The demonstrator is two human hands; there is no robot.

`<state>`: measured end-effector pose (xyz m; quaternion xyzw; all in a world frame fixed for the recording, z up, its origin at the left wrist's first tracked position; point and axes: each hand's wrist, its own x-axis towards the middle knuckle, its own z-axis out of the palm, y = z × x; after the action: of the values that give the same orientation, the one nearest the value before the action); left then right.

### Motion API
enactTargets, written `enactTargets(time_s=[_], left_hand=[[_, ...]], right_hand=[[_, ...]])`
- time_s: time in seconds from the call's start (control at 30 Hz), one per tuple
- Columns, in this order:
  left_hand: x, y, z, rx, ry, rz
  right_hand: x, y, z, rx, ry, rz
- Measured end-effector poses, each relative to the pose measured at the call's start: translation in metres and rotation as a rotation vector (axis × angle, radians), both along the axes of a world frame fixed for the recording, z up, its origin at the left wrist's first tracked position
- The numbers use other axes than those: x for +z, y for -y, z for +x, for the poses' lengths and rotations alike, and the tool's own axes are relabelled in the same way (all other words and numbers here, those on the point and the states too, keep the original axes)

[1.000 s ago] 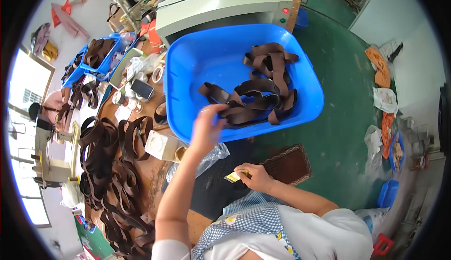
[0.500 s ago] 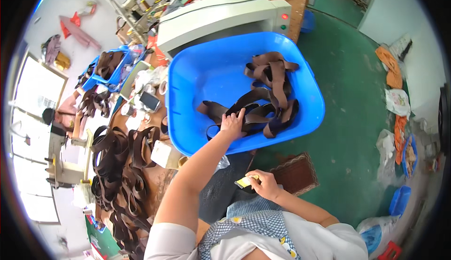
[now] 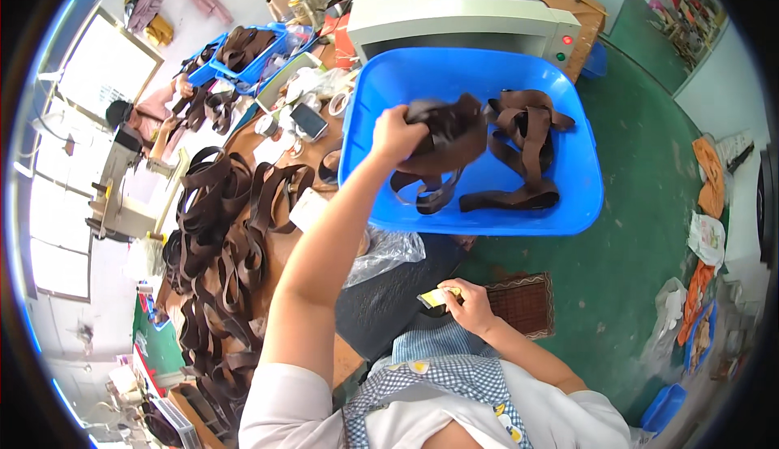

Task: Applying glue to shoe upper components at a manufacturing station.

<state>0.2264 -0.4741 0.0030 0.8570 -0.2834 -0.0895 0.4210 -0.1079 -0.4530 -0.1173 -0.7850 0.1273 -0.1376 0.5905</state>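
My left hand (image 3: 400, 134) is closed on a bundle of dark brown straps (image 3: 461, 137), raised above the floor of a large blue plastic tub (image 3: 373, 84). Motion smears part of the bundle, and loops hang down below it. More brown straps (image 3: 531, 137) lie in a loose heap on the tub's right side. Near my lap, my right hand (image 3: 471, 306) pinches a small flat yellow object (image 3: 438, 296) with a dark end. Its exact kind cannot be made out.
Behind the tub stands a pale machine (image 3: 454, 11) with red and green buttons. Piles of brown straps (image 3: 215, 206) cover the table at left, near a phone (image 3: 308, 121). A co-worker (image 3: 150, 120) sits beyond. A brown mat (image 3: 523, 303) lies on the green floor.
My left hand has closed on straps and lifted them off the tub floor, away from the other heap. My right hand still holds the yellow object. The view has shifted.
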Motion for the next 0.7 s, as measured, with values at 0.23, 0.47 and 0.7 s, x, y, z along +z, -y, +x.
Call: enactTargets(time_s=[0.23,0.47,0.7], left_hand=[[0.093,-0.095,-0.011,0.112,-0.414,-0.446],[0.141,-0.273,-0.063,0.347,-0.229,-0.469],[0.049,-0.43,-0.194,0.791,-0.359,-0.557]], right_hand=[[0.009,-0.02,0.033,0.162,0.057,-0.008],[0.02,-0.036,0.063,0.244,0.033,0.047],[0.016,-0.046,0.098,0.29,-0.009,-0.019]])
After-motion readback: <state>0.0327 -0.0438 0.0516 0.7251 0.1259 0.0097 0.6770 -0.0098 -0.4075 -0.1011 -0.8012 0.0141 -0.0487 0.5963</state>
